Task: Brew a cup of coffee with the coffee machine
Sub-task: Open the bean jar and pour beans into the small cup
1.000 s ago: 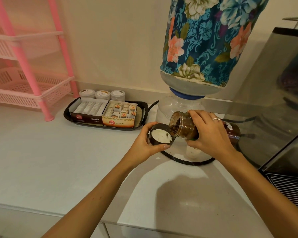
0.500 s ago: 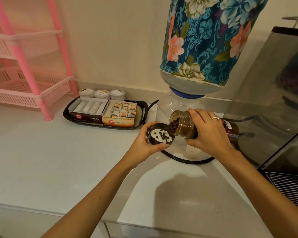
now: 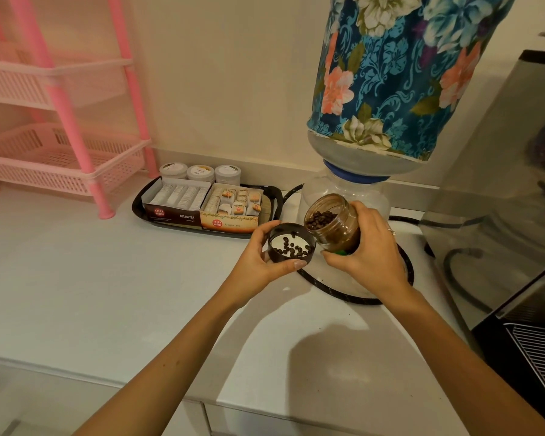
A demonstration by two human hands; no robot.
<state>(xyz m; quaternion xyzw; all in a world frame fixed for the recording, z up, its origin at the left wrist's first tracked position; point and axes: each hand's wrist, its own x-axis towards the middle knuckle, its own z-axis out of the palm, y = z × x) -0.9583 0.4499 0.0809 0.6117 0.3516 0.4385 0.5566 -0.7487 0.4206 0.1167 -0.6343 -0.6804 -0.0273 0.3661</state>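
My right hand (image 3: pixel 370 256) grips the tilted jar (image 3: pixel 331 222), mouth just beside and above the lid (image 3: pixel 291 243) cupped in my left hand (image 3: pixel 258 262); beans (image 3: pixel 291 248) lie inside.

Counts: 2 hands, left hand (image 3: pixel 258 262) and right hand (image 3: pixel 370 250). 1 glass jar (image 3: pixel 331 223) of coffee beans, 1 jar lid (image 3: pixel 291 243) holding roughly a dozen beans (image 3: pixel 291 248). 1 black tray (image 3: pixel 274 199), 2 tea boxes (image 3: pixel 173 204) (image 3: pixel 232 212), 3 small round tubs (image 3: pixel 173 170) (image 3: pixel 200 173) (image 3: pixel 227 173). 1 pink rack (image 3: pixel 60 121), 1 water bottle (image 3: pixel 400 73), 1 coffee machine (image 3: pixel 501 199).
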